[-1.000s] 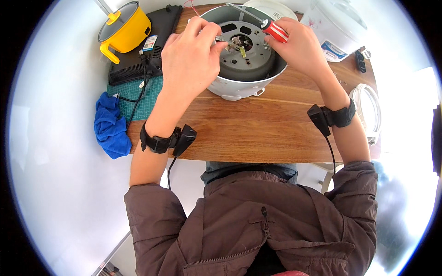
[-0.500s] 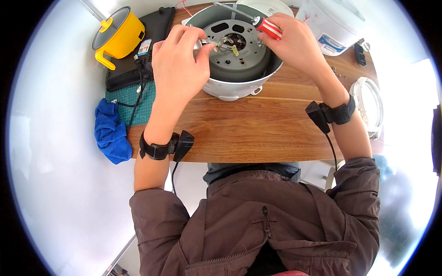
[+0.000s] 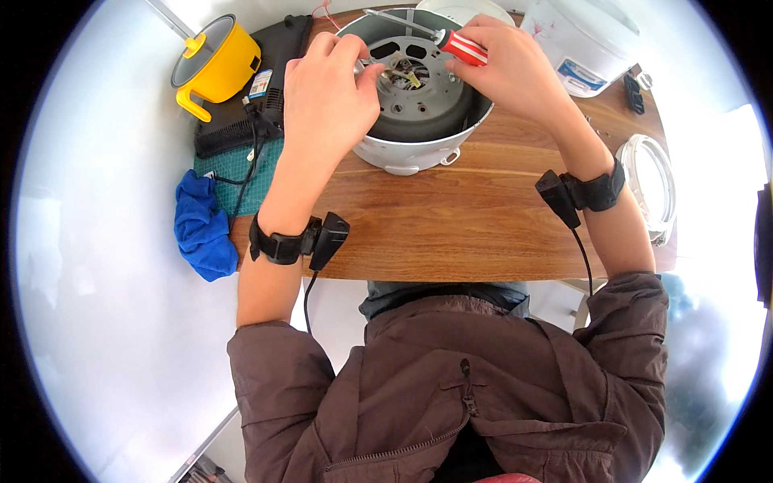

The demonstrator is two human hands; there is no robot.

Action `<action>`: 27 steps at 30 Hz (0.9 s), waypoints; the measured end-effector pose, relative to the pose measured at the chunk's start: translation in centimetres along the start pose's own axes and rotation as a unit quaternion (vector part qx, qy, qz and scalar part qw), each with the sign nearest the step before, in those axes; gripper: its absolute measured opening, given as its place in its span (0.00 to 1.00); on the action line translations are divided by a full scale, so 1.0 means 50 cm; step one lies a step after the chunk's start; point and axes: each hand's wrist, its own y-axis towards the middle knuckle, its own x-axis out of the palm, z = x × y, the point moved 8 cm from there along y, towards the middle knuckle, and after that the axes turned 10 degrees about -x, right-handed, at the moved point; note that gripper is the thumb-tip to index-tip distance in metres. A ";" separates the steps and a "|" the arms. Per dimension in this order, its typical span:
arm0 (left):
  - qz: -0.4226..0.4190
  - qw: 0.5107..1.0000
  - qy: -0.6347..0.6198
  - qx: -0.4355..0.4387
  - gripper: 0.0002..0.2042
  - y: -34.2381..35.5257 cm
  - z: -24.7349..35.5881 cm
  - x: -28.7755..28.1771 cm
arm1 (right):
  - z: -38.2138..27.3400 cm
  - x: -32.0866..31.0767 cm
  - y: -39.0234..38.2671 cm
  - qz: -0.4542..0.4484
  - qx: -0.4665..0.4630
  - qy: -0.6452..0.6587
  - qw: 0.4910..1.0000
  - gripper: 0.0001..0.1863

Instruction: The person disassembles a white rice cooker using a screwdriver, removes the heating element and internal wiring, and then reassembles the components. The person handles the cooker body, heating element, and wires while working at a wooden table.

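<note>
The grey-white body of a rice cooker [image 3: 409, 154] stands open at the far middle of the table. Inside it sits a grey metal disc [image 3: 439, 103] with slots and a central hole. Over that hole, a small metal part with a yellowish piece [image 3: 413, 80] hangs near the fingers of my left hand [image 3: 332, 101], which are pinched on it; the fingers partly hide it. My right hand [image 3: 515, 68] holds a screwdriver [image 3: 465, 48] with a red-and-white handle, its shaft pointing left over the rim. Its thumb and fingertip also pinch near a small shiny piece, too small to tell.
A yellow pot [image 3: 221, 68] stands on a black appliance [image 3: 229, 133] at the left. Below lie a green cutting mat [image 3: 266, 173] and a blue cloth [image 3: 201, 229]. At the right are a white appliance [image 3: 580, 40], a black object [image 3: 633, 95] and a white ring [image 3: 648, 189].
My left hand has moved slightly right and up, closer to the disc's centre. My right hand keeps the screwdriver, with little change. The whole view has shifted a little.
</note>
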 end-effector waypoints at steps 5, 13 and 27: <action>0.032 0.999 0.027 0.016 0.08 -0.004 -0.001 -0.005 | -0.044 -0.018 0.048 -0.015 -0.030 0.008 0.999 0.13; 0.049 0.999 -0.005 0.010 0.09 0.007 -0.021 0.003 | -0.057 0.026 0.126 -0.155 0.093 0.033 0.983 0.09; 0.019 0.997 -0.068 0.025 0.09 0.032 0.011 -0.016 | -0.009 0.084 0.145 -0.274 0.084 0.110 0.952 0.13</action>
